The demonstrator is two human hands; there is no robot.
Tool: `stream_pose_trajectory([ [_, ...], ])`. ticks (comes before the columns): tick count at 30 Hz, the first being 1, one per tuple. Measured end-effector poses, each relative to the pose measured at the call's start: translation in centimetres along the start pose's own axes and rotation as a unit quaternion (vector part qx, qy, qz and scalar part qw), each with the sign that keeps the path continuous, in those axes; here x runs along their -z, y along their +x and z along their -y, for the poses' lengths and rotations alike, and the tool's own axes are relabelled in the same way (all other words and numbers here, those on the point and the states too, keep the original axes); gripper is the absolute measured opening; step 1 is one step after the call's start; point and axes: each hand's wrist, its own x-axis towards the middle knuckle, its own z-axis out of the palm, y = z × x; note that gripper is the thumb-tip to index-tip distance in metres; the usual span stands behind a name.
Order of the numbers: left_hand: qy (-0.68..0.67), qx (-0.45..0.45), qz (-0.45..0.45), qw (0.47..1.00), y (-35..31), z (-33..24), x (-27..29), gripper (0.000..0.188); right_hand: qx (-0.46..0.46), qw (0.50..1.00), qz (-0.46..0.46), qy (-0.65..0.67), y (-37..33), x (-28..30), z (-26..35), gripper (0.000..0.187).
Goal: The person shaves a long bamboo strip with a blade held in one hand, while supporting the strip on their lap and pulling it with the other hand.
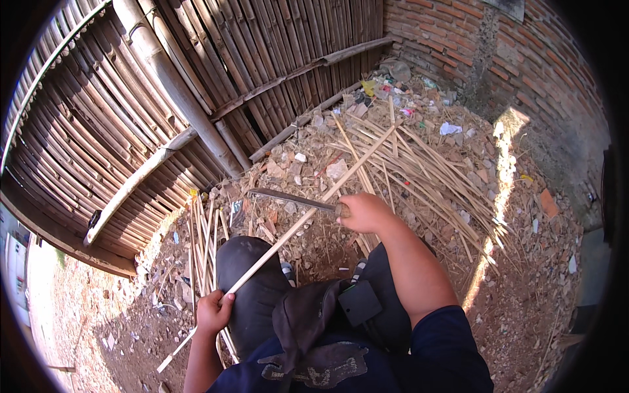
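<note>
A long pale bamboo strip [275, 247] slants across my lap, from low on the left up to the far right. My left hand [215, 311] is closed around its lower part, beside my left knee. In my right hand [364, 213] is the handle of a knife [295, 199] with a long dark blade. The blade points left and crosses the strip near its middle; whether its edge bites into the strip I cannot tell.
Many bamboo strips [436, 180] lie heaped on the rubble ahead to the right. Another bundle of strips [203, 242] stands by my left knee. A bamboo wall [262, 52] rises at the far left, a brick wall [445, 39] at the far right. Stones and litter cover the ground.
</note>
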Motion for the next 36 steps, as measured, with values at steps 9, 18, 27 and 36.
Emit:
stream_pose_trajectory([
  [9, -0.007, -0.003, -0.002, 1.000, 0.0, 0.0, 0.0, 0.047, 0.005, 1.000, 0.007, 0.008, -0.1, 0.2, 0.1, 0.036],
  [18, 0.004, 0.000, 0.009, 1.000, 0.1, -0.3, 0.4, 0.047, 0.013, 1.000, -0.003, 0.007, 0.3, -1.3, -1.2, 0.047],
  [27, 0.019, 0.020, 0.027, 0.999, 0.3, -1.2, 0.9, 0.048, -0.002, 0.999, 0.051, 0.010, 0.9, -1.2, -1.4, 0.043],
  [36, 0.031, -0.008, 0.030, 0.999, 0.8, -2.3, 1.5, 0.043, 0.000, 0.999, 0.051, 0.000, 1.3, -2.5, -2.5, 0.044],
])
